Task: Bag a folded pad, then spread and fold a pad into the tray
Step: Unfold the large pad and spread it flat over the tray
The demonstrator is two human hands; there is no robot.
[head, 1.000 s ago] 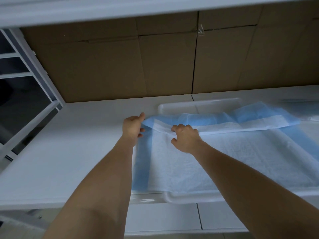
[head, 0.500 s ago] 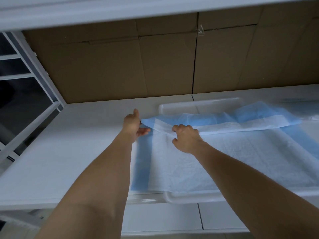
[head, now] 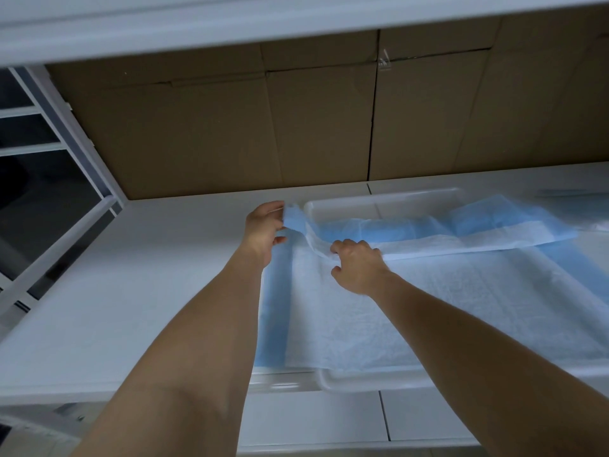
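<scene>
At the far left a dark window frame (head: 49, 179) stands beside the white tabletop (head: 131, 275), with a wall of brown cardboard (head: 230, 133) behind it. Moving right, the left hand (head: 263, 227) pinches the far left corner of the blue-and-white pad (head: 412, 308), lifting that corner just off the surface at the tray's left end. The pad lies spread over the clear plastic tray (head: 379, 201), covering most of it and hanging past its left edge onto the tabletop; its far edge is turned back toward the person as a narrow band. Just right of the left hand, the right hand (head: 357, 265) has its fingers curled on that turned-back band, gripping or pinning the fold line; which of the two is not plain. Further right the pad runs out of view. No bag or folded pad can be made out, so the work looks to be in the spreading-and-folding step. The next move likely calls for carrying the pinched corner across while the right hand keeps the crease straight, so the layers stay aligned inside the tray.
</scene>
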